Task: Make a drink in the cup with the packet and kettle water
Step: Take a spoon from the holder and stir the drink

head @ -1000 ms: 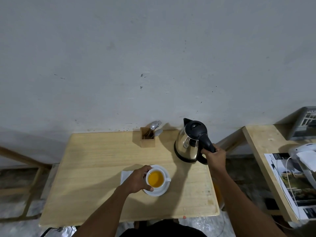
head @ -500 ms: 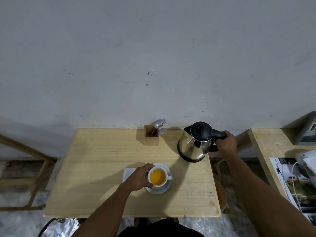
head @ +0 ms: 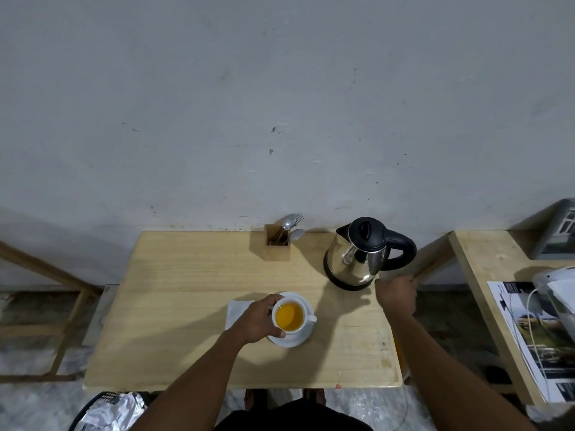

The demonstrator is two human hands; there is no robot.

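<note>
A white cup (head: 289, 315) full of orange-yellow liquid stands on a white saucer (head: 298, 337) in the middle of the wooden table (head: 186, 306). My left hand (head: 258, 320) wraps around the cup's left side. A steel kettle (head: 361, 253) with a black lid and handle stands upright at the table's back right. My right hand (head: 396, 293) hovers just in front of the kettle, off its handle, fingers loosely curled and holding nothing. A white packet or napkin (head: 238, 307) lies partly under my left hand.
A wooden holder with spoons and a fork (head: 278, 241) stands at the back edge by the wall. A second wooden table (head: 485, 275) with papers, a cable and a white appliance is to the right. A foil bag (head: 115, 409) lies on the floor at lower left.
My right hand has set the kettle down at the back right, let go of its handle and drawn back toward me. My left hand has stayed on the cup.
</note>
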